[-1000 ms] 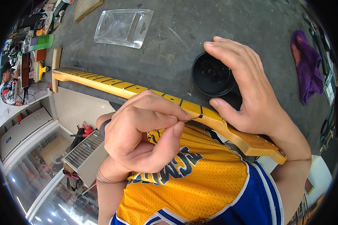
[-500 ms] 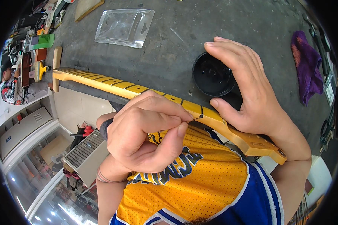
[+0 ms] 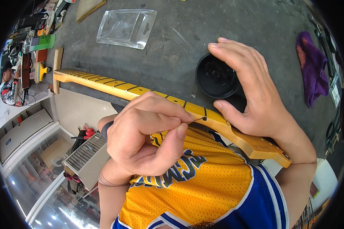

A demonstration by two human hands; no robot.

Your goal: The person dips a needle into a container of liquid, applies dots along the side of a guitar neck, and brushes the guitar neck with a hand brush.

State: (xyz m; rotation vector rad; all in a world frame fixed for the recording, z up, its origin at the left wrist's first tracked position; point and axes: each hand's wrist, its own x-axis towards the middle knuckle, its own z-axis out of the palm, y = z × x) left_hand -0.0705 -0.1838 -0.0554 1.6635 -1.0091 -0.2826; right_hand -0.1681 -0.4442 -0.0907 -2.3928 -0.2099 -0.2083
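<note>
A maple guitar neck [image 3: 114,87] with dark frets runs from the far left to its headstock [image 3: 262,147] at the right. My left hand [image 3: 145,133] is closed, pinching a thin needle-like stick [image 3: 197,120] between thumb and fingers. The stick's tip meets a small dark spot [image 3: 205,118] on the neck's near edge, at the end of a fret line. My right hand [image 3: 256,84] curves with thumb and fingers apart around a round black bowl [image 3: 217,82] on the table. Whether its fingers press the bowl cannot be made out. The right forearm passes beside the headstock.
A wooden block [image 3: 58,70] stands by the neck's left end. A clear plastic blister pack [image 3: 127,28] lies on the dark table [image 3: 172,57]. At the right is a purple cloth [image 3: 311,68] beside tools. Another person [image 3: 9,82] sits at the far left.
My left hand has shifted slightly left, and more of the thin stick shows between its fingers and the neck. The right hand, bowl and neck have stayed put.
</note>
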